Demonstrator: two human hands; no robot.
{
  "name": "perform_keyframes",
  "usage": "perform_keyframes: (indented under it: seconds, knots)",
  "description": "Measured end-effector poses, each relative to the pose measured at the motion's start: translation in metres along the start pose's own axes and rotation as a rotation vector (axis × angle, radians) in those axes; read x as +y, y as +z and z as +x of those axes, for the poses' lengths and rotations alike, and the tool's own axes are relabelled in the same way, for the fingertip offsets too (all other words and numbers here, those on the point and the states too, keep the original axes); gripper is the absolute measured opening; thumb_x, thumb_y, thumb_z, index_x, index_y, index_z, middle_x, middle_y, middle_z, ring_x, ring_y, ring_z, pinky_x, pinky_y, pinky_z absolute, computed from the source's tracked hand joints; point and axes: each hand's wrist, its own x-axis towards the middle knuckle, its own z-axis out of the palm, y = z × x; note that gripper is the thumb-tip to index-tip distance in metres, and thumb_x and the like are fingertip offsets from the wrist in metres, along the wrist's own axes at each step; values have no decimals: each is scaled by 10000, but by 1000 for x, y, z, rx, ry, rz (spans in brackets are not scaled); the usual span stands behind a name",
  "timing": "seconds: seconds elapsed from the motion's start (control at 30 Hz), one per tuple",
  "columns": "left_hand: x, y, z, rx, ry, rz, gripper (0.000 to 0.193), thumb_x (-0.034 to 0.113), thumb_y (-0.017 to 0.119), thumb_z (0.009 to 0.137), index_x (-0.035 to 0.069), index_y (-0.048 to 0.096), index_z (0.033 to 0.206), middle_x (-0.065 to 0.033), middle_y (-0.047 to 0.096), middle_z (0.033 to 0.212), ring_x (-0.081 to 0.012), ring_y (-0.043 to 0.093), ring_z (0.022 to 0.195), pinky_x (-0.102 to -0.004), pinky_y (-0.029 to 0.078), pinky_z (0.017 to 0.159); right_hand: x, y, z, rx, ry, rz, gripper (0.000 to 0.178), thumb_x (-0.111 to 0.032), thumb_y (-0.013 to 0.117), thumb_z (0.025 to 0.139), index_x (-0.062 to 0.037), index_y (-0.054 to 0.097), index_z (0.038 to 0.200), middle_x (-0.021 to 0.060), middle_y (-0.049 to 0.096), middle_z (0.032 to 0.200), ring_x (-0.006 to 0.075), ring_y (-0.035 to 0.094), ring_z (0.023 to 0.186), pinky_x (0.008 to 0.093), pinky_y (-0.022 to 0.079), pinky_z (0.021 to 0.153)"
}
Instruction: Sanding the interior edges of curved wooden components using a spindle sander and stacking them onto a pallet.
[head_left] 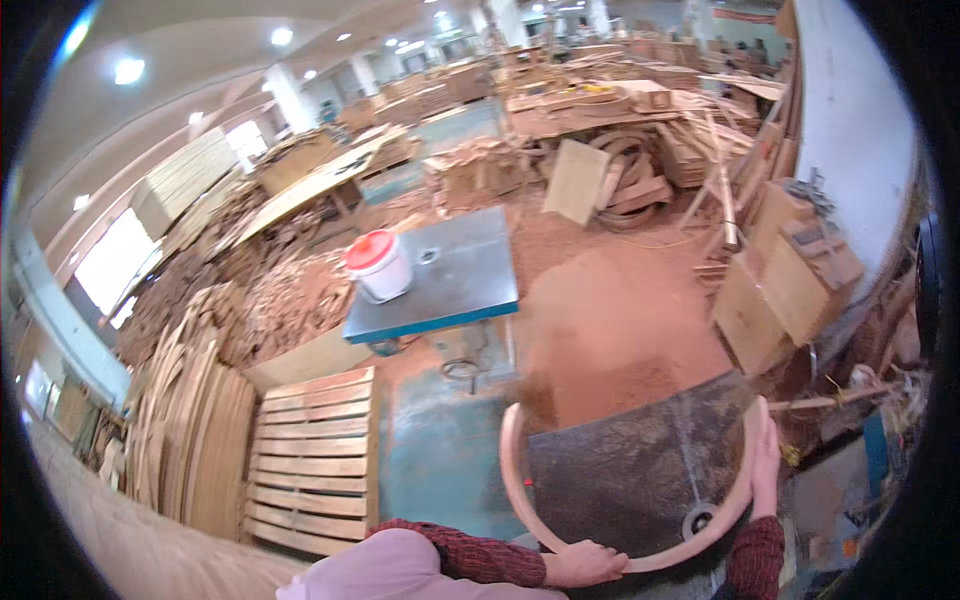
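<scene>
A curved, U-shaped wooden piece [690, 548] lies over a dark machine table [610, 460], its two ends pointing away from me. My left hand [585, 563] is closed on the near bottom of the curve. On the right arm of the curve, my right hand [766, 465] grips the outer side, its fingers running up along the wood. Inside the curve, close to its lower right, a round metal spindle [700, 520] stands in the tabletop. Dark red knit sleeves cover both forearms.
Ahead stands a grey machine table [465, 265] with a blue edge, carrying a white bucket [385, 275] with a red lid. Slatted wooden pallet [310, 460] and stacked boards [190, 430] are at left. Sawdust [625, 330] covers the floor. Wooden boxes [790, 280] lean at right.
</scene>
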Motion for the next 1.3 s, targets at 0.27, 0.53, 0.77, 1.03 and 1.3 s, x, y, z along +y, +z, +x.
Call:
perform_keyframes:
  seconds: [0.27,0.53,0.77,1.03,1.3]
  knots:
    - [-19,-5,-28,28,102,-2,336,372,645,977,50,574,1036,-139,689,838,-362,715,771,-492,572,658,43,2,-21,-8,10,58,573,-91,409,1063,-16,311,1623,131,336,1676,251,320,1538,363,224,1250]
    - [-37,-30,-71,30,146,45,332,365,696,921,44,613,942,-139,689,796,-374,713,762,-498,564,666,41,15,-71,84,66,21,557,-213,421,1114,-12,305,1620,151,328,1680,272,317,1541,371,238,1247]
    - [-48,-28,-94,-2,108,107,317,325,747,818,40,652,920,-160,708,825,-391,712,773,-508,565,688,42,24,-110,114,107,82,538,-231,380,1135,-31,294,1627,155,347,1669,288,325,1538,371,249,1244]
    - [-15,-23,-83,-108,-13,47,274,297,730,850,82,720,1021,-157,744,907,-345,750,868,-484,594,733,4,52,-162,109,-45,678,550,-235,361,1106,-60,285,1622,141,300,1673,265,298,1542,372,230,1244]
    - [-26,-22,-105,-129,8,181,288,385,639,957,99,650,923,-146,733,848,-380,724,777,-522,563,664,-27,63,-214,422,169,-118,539,-232,473,1074,-105,376,1589,227,499,1543,398,528,1384,426,409,1156]
